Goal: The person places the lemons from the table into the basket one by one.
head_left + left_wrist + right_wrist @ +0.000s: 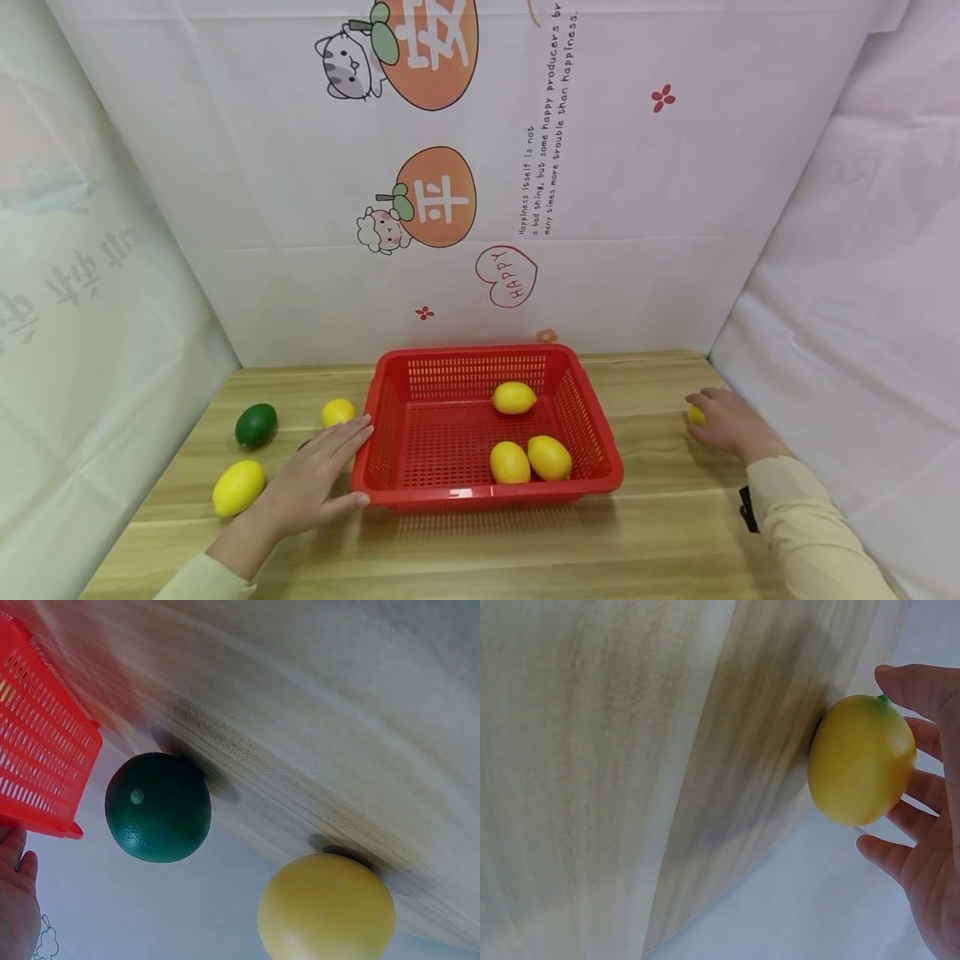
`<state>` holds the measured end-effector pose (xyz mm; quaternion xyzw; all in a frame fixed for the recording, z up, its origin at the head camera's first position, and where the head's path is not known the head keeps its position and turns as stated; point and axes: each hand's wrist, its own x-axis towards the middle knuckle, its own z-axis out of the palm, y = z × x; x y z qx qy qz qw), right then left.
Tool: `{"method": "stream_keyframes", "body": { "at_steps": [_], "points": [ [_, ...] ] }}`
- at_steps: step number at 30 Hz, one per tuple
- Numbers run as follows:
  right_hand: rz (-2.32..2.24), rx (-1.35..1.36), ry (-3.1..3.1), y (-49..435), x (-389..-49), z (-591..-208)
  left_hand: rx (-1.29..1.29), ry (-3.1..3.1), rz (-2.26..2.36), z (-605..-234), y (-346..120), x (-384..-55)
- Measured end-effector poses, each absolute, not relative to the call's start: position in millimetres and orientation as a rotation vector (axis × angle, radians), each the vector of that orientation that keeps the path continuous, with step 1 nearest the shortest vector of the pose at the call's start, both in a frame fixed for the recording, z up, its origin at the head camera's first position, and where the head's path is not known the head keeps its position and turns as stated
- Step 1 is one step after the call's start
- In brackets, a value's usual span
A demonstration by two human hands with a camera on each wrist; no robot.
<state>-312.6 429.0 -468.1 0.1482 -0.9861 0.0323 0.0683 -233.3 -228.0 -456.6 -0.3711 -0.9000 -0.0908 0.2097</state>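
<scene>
My left hand (311, 483) rests its extended fingers against the left rim of a red plastic basket (491, 493). Inside the basket lie three lemons, one toward the back (513, 398) and two near the front (550, 458). At the far right, my right hand (731, 423) reaches around another lemon (861, 761) on the table. The right wrist view shows its fingers spread about that lemon, the thumb near the green stem end and the little finger apart from it; firm contact is not visible.
Left of the basket are a dark green lime-like fruit (257, 426), a lemon (239, 487) near my left forearm, and a yellow fruit (337, 412) partly behind the left hand. White printed cloth (637, 208) walls the wooden table (660, 533) at back and sides.
</scene>
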Motion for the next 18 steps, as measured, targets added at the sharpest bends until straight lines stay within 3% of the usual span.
{"method": "stream_keyframes", "body": {
  "at_steps": [18],
  "points": [
    [0.117, 0.41, -3.004, 430.3, -310.9, -470.1, -1.051, -2.484, -0.274, -457.3, -229.1, -234.4]
  ]
}}
